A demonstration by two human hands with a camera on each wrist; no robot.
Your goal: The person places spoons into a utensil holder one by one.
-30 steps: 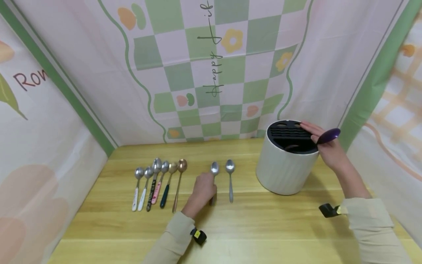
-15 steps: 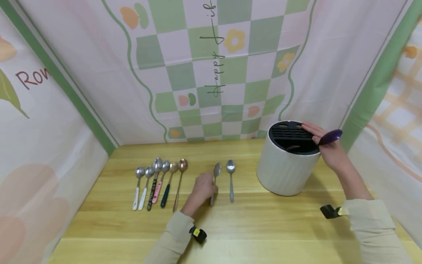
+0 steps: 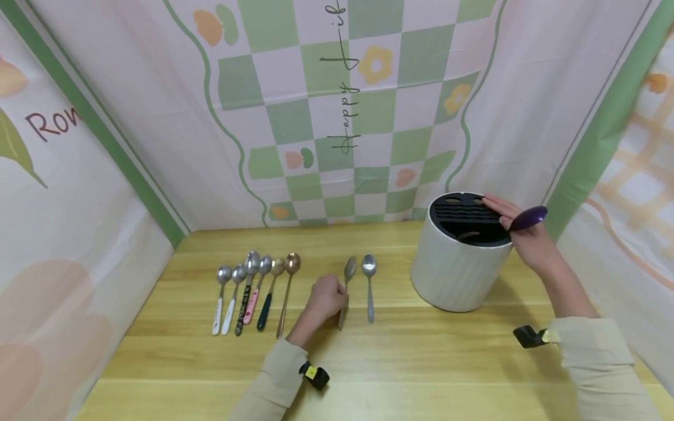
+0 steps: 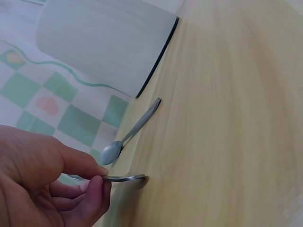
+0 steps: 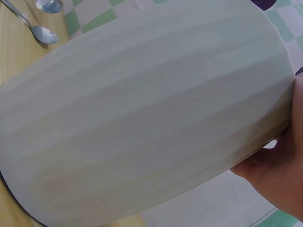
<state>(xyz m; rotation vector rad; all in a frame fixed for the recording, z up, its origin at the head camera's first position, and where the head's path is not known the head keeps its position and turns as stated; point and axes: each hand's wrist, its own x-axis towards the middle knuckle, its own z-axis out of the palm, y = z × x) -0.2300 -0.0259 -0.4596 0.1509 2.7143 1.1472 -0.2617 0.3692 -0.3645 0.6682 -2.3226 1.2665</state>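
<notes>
My left hand [image 3: 325,297] pinches a metal spoon [image 3: 350,268] between thumb and fingers. In the left wrist view the spoon's handle [image 4: 127,178] juts out past the fingertips, just above the table. A second metal spoon [image 3: 369,266] lies to its right. A white ribbed utensil holder [image 3: 455,278] with a slotted black top stands farther right. My right hand [image 3: 529,242] rests on the holder's right rim, its fingers laid straight over the top. Beside the thumb a purple handle [image 3: 529,218] sticks out; its lower part is hidden.
Several spoons with white, black patterned, pink and dark green handles, plus a copper-coloured spoon [image 3: 292,264], lie in a row on the left of the wooden table [image 3: 400,368]. A patterned cloth [image 3: 326,117] hangs behind the table.
The pinched spoon has turned edge-on and shifted slightly right; more of its handle shows below the left hand. The right hand and the holder keep their place.
</notes>
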